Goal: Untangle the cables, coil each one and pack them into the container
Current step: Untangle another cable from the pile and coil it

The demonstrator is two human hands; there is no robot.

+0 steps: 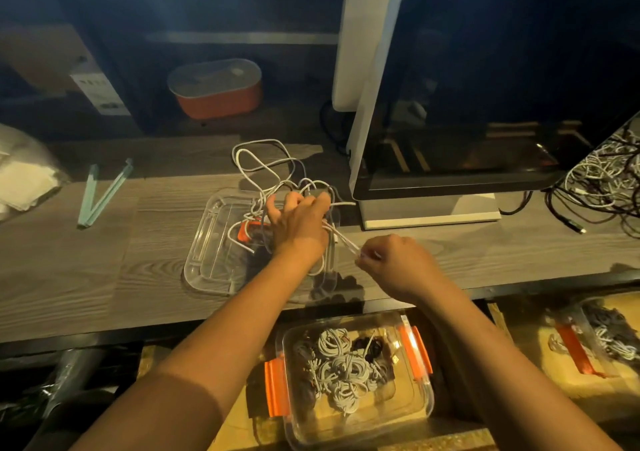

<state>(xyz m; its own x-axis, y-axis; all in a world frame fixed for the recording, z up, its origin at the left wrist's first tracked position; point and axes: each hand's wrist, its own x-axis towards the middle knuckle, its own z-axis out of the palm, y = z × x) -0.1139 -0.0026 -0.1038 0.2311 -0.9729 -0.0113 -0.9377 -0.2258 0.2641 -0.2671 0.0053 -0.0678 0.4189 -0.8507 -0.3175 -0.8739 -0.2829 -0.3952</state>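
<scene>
A tangle of white cable [263, 163] lies on the wooden desk and spills over a clear lid [207, 242] with an orange clip. My left hand [298, 222] reaches into the tangle, and its fingers curl round several strands. My right hand [391, 263] is just to the right and pinches the end of a white cable [346, 242] that runs taut to my left hand. Below the desk edge sits a clear container [353, 426] with orange latches, holding several coiled white and dark cables.
A monitor [485, 86] on a white stand fills the right of the desk. A second heap of cables [602, 180] lies at the far right. An orange-based box [214, 86], a pale green folding tool [100, 194] and another clear container [595, 339] stand around.
</scene>
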